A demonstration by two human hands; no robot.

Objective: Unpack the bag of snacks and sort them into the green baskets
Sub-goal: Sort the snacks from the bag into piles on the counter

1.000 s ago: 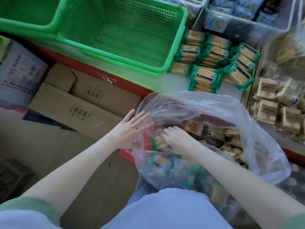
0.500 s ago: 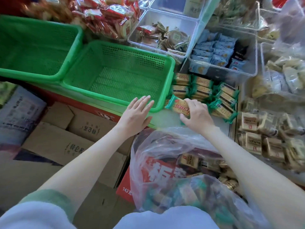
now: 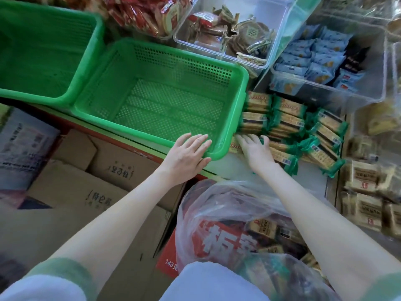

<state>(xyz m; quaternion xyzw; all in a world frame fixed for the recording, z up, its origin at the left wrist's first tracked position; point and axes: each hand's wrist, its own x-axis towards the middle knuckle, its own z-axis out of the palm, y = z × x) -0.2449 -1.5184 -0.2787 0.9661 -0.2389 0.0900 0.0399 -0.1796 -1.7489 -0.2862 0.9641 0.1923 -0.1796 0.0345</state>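
An empty green basket (image 3: 242,98) stands on the shelf, with a second green basket (image 3: 86,68) to its left. My left hand (image 3: 186,153) rests open on the first basket's near right corner, fingers straight. To the right of that basket lies a pile of green-wrapped snack packets (image 3: 288,124). My right hand (image 3: 256,153) lies palm down on the pile's left end, fingers stretched over a green-wrapped packet (image 3: 233,146) beside the basket wall. The clear plastic bag (image 3: 217,203) stands open below, with more snack packets (image 3: 262,229) inside it.
Clear bins behind hold brown snacks (image 3: 227,33) and blue packets (image 3: 308,59). Red packets (image 3: 141,16) are heaped at the top. Tan-wrapped snacks (image 3: 364,192) fill the right side. Cardboard boxes (image 3: 97,177) sit below the shelf on the left.
My right hand lifted a green-wrapped packet out of the bag and brought it down onto the pile beside the basket. My left hand moved from the bag up to the basket's corner.
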